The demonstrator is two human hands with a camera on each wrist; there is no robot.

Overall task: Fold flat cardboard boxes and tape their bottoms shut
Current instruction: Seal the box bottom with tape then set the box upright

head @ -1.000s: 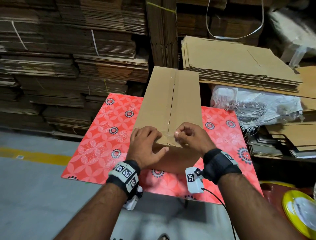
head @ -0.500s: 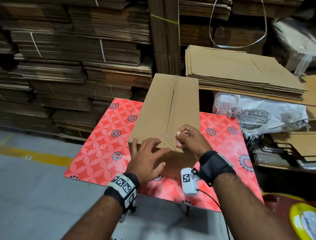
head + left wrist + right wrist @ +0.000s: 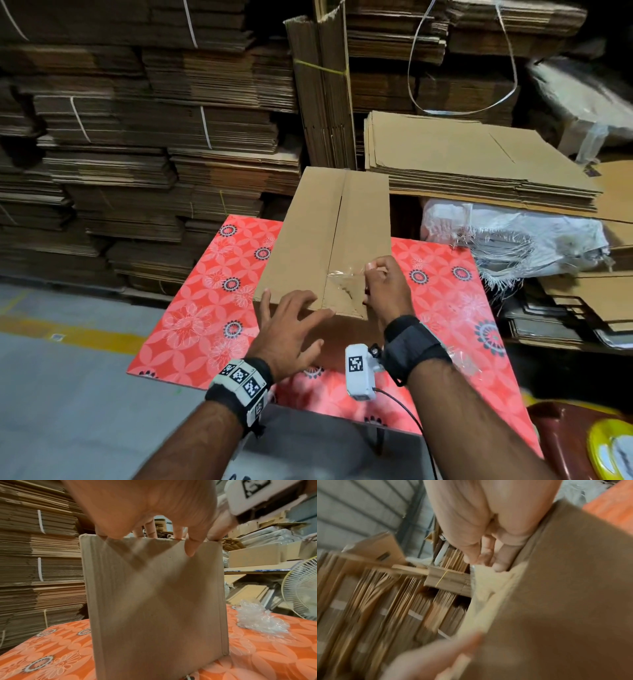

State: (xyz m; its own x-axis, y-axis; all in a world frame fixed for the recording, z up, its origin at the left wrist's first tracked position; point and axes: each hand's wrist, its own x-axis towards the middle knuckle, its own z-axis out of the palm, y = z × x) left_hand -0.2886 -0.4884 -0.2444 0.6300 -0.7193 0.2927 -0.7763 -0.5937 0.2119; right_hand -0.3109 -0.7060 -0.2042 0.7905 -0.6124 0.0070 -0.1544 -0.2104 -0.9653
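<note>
The right wrist view is smeared with motion blur, so the right hand's [image 3: 488,536] grip is unclear. The yellow roll [image 3: 613,448] is cut off at the head view's corner

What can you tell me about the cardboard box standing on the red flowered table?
The cardboard box is plain brown corrugated board, folded up and standing on the table. Its two top flaps meet at a centre seam. Clear tape lies crumpled at the near end, pinched by the right hand. The left hand rests spread on the near edge.
</note>
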